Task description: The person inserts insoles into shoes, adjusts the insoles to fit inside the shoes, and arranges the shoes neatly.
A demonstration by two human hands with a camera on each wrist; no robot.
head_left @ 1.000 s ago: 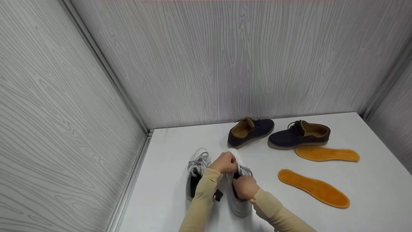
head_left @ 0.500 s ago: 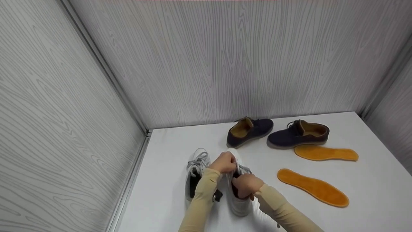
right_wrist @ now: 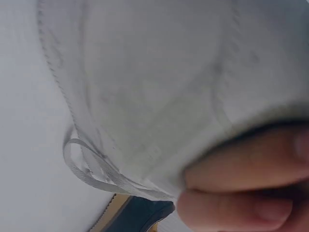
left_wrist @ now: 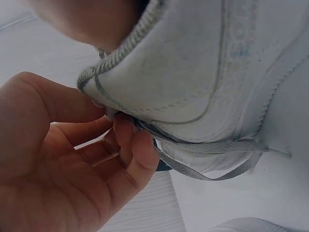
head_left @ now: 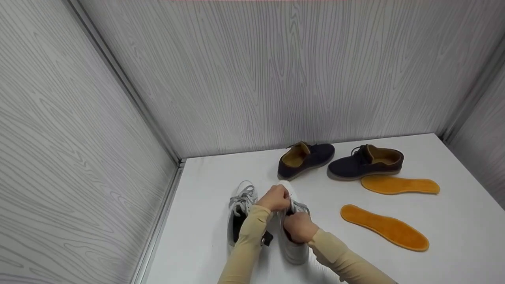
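Observation:
A white lace-up sneaker (head_left: 295, 254) stands on the white table, toe pointing away. My left hand (head_left: 275, 199) grips it at the front of its opening; the left wrist view shows thumb and fingers pinching at the tongue, beside the grey laces (left_wrist: 207, 149). My right hand (head_left: 300, 227) reaches into the opening from above. In the right wrist view its fingers (right_wrist: 236, 208) lie at the collar, partly inside; I cannot tell whether they hold anything in there. The matching sneaker (head_left: 246, 187) stands just left, partly behind my left forearm.
Two navy shoes with tan lining, a left one (head_left: 319, 154) and a right one (head_left: 349, 166), stand near the back wall. Two orange insoles lie on the right, the far insole (head_left: 400, 185) and the near insole (head_left: 386, 228). A small black object (head_left: 267, 238) shows beside my left sleeve.
My right hand lifts and turns slightly at the sneaker's opening half a second ago, then settles back into it. The left hand keeps its hold in place.

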